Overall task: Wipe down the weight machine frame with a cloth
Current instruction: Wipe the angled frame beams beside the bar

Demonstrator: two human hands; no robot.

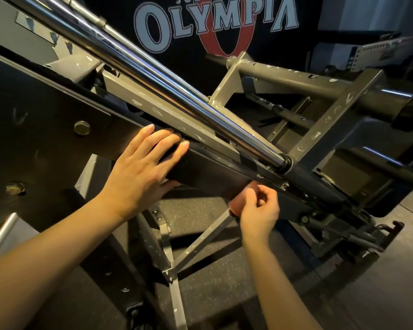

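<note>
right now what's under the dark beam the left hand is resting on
Under the dark beam, the right hand pinches a reddish cloth against its lower edge. The left hand lies on the beam, thumb below. Speckled floor shows beneath. The beam hides most of the cloth.

Gym: weight machine frame (224,167), Olympia banner (215,22), rubber floor (200,215)

1. My right hand (259,210) covers most of the reddish cloth (236,208), and the dark frame beam (212,170) hides its top.
2. My left hand (138,172)'s thumb tucks under that beam.
3. The Olympia banner (215,22) is chopped off up top.
</note>
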